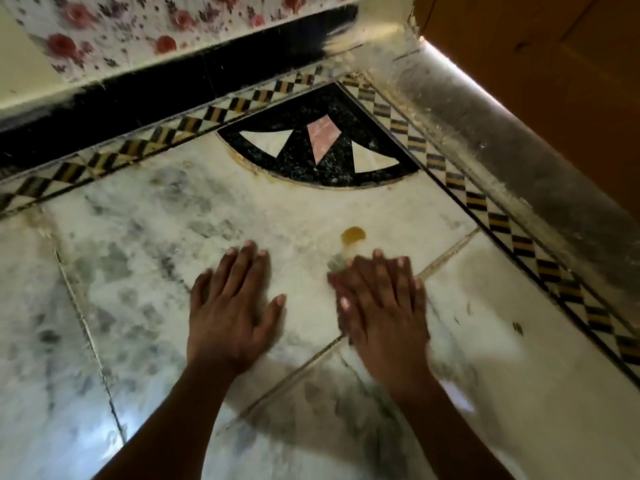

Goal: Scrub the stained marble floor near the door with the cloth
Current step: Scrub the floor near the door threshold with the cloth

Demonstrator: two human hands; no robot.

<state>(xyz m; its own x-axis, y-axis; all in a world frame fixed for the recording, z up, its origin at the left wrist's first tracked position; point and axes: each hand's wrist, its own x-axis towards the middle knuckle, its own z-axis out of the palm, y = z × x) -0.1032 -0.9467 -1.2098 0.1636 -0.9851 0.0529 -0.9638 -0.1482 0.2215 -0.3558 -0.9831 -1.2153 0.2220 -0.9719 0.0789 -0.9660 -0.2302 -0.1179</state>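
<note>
A small amber-brown stain (353,234) sits on the white, grey-veined marble floor (145,244). Just below it, my right hand (379,299) presses flat on a pale cloth (341,259). Only a crumpled bit of the cloth shows past my fingertips; the rest is hidden under the palm. My left hand (232,306) lies flat on the bare floor to the left, fingers apart, holding nothing. The right hand is blurred.
A black quarter-circle inlay (311,161) with white and pink pieces fills the corner. Checkered border strips (485,209) run along both walls. A wooden door (554,64) stands at the right behind a raised grey sill (485,147). Flowered fabric (138,32) hangs at the upper left.
</note>
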